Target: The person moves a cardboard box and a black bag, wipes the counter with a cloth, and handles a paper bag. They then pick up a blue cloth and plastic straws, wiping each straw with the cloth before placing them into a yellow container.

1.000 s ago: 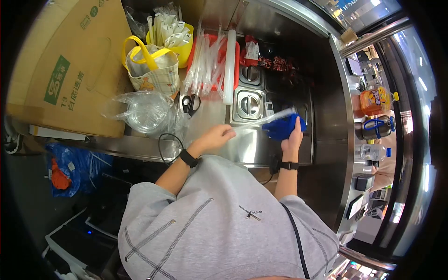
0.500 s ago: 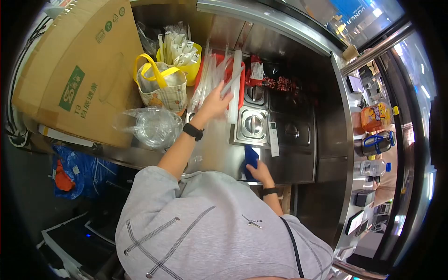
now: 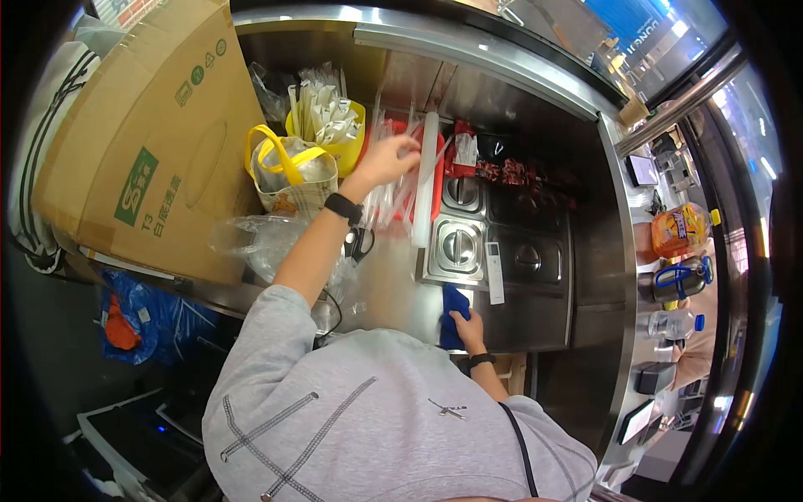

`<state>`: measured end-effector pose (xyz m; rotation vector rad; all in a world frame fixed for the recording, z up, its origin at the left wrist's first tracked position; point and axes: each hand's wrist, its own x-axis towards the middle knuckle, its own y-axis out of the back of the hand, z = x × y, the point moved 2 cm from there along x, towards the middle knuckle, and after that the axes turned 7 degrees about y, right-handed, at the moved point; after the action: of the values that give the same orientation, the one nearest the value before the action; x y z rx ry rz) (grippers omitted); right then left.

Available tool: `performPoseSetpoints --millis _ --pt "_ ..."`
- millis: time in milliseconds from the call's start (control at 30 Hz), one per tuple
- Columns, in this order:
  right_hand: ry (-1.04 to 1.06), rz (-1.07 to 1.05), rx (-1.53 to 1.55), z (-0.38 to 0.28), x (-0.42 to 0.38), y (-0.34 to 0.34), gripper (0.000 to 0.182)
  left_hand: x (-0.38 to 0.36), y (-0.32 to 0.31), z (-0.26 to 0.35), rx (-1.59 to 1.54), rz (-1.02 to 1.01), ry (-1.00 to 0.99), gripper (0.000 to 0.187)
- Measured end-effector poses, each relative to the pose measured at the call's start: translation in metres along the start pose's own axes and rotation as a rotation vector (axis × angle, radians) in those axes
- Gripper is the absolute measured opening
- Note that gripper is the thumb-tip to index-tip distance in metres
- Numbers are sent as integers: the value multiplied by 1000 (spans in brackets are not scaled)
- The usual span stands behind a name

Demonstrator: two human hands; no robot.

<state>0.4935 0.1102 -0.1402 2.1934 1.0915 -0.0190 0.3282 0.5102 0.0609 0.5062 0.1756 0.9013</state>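
I am holding my left hand over the clear plastic sleeves in the red tray. Its fingers are curling loosely with the thumb near them; they are blurring, so I cannot tell whether they are pinching anything. A slim clear strip is lying slantwise across the white roll, just beside those fingers. The tray is probably keeping the long pieces gathered, while the yellow container is keeping the paper-wrapped sticks standing where they can be picked out.

My right hand is keeping its fingers clamped on the blue cloth at the near edge of the steel surface, perhaps so that it is staying low and clear of my other arm. The steel lid is sitting beyond the cloth, with a white stick-like device lying beside it. The scissors are resting near my left forearm.

Half a second ago my left fingers were gripping a clear strip over the roll; now they are looking looser, and the strip beside them is seemingly resting free. My right hand is staying low with the cloth, much as it was then.
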Motion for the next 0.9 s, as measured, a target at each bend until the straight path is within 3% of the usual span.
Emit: performPoseSetpoints --millis 133,333,467,500,567,667,700,733,800,900 --pt "-3 83 -107 -7 -1 -1 40 8 -50 -45 152 -128 -77 41" --pt "9 155 -178 -5 1 -6 41 -7 -120 -21 556 -91 -158 40" --pt "29 242 -243 -19 -8 -7 45 -3 -181 -19 787 -245 -204 33" --pt "39 269 -285 -21 -9 -9 47 1 -197 -20 897 -395 -127 41" --pt "53 336 -426 -13 -10 -17 52 4 -219 -23 1087 -467 -124 40" --pt "30 285 -440 -27 -11 -13 48 20 -265 -64 1322 -569 -54 40" --pt "32 287 -437 -23 -11 -13 47 13 -248 -39 1393 -585 -100 39" --pt "36 289 -433 -17 -9 -14 47 13 -247 -41 1308 -405 -123 34" --pt "49 315 -434 -10 -8 -19 45 22 -245 -36 1314 -538 -70 29" --pt "54 319 -431 -6 -6 -20 44 29 -245 -46 1179 -519 -69 26"
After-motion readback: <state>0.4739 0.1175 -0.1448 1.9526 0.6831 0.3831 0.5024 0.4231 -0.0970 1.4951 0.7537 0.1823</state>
